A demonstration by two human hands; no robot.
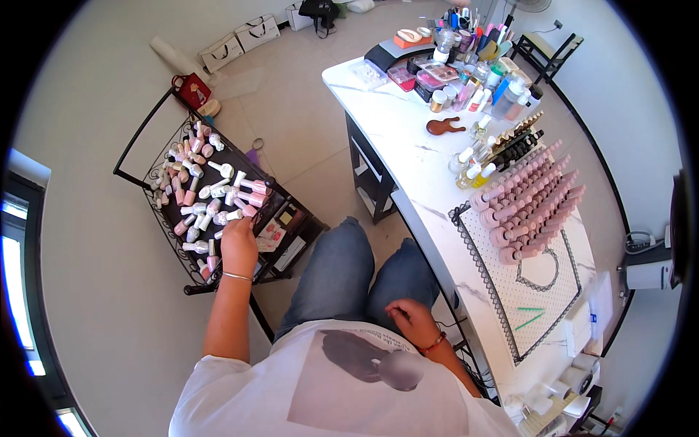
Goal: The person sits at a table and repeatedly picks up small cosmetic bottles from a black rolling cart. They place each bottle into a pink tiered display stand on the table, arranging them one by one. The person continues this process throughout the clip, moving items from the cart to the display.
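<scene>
On the upper tray of a black metal cart [169, 231] lie many nail polish bottles [191, 191] in white, pink and pale tones, tumbled on their sides. My left hand [239, 244] reaches over the tray's near right part, fingers bent down and drawn together among the bottles. What they grip, if anything, is hidden beneath the hand. A white and pink bottle [230, 216] lies right beside the fingertips. Over my right thigh rests my right hand [413, 323], its fingers loosely curled, with nothing visible in them.
To the right stands a white marble-patterned table [408, 156]. Rows of pink nail polish bottles [528, 204] stand there on a lace-edged mat [495, 291] with two green sticks [530, 318]. Jars, clear bottles and pens crowd its far end. A red bag [191, 92] sits beyond the cart.
</scene>
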